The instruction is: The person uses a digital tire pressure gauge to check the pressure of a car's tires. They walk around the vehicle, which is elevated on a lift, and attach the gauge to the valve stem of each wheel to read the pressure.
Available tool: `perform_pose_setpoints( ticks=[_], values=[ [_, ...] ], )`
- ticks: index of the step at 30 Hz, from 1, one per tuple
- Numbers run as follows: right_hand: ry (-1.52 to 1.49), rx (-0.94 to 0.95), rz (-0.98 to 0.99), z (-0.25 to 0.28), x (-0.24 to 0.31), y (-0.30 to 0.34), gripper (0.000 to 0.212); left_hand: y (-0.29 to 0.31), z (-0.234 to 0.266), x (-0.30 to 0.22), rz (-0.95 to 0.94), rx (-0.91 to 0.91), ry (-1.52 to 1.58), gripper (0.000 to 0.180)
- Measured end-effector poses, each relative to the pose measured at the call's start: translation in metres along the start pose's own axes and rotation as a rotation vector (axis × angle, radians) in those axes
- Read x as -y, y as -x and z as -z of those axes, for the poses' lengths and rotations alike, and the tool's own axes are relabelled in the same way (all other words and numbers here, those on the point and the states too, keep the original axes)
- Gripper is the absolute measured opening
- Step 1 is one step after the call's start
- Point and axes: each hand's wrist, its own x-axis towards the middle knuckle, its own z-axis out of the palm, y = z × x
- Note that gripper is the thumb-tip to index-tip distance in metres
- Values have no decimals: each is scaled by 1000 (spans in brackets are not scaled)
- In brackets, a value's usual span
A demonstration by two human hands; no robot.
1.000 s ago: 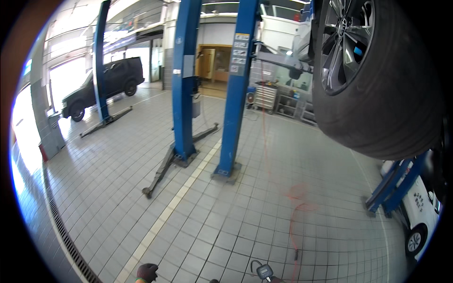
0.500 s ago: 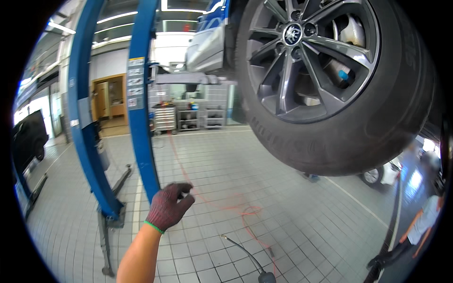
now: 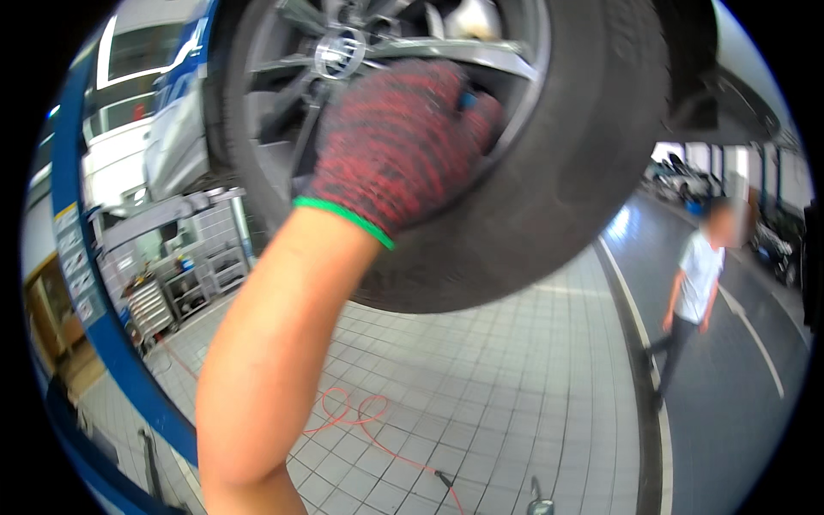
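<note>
My left hand, in a red-and-black knit glove with a green cuff, reaches up in front of a grey alloy car wheel. Its back is toward me and hides the lower spokes. A bit of a small blue part, which looks like a valve cap, shows between thumb and forefinger. The other fingers are hidden and the glove is blurred, so I cannot see whether they grip it. The tire hangs raised off the floor. My right hand is out of view.
A blue lift post stands at left. A red hose lies on the tiled floor, and a dark device shows at the lower edge. A tool cabinet is behind. A person is on the right.
My left hand has moved from low over the floor up to the wheel, beside the blue part. My view has turned right, so the wheel now appears further left.
</note>
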Motion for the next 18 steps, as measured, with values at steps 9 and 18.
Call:
perform_pose_setpoints(
  ticks=[9, 18],
  values=[
    [327, -632, -58, -31, -103, 113, 68, -12, -12, 33, -121, 58, -212, 33],
    [-427, -782, -323, -199, -258, 222, 65, -17, -28, 18, -362, -30, -373, 27]
  ],
)
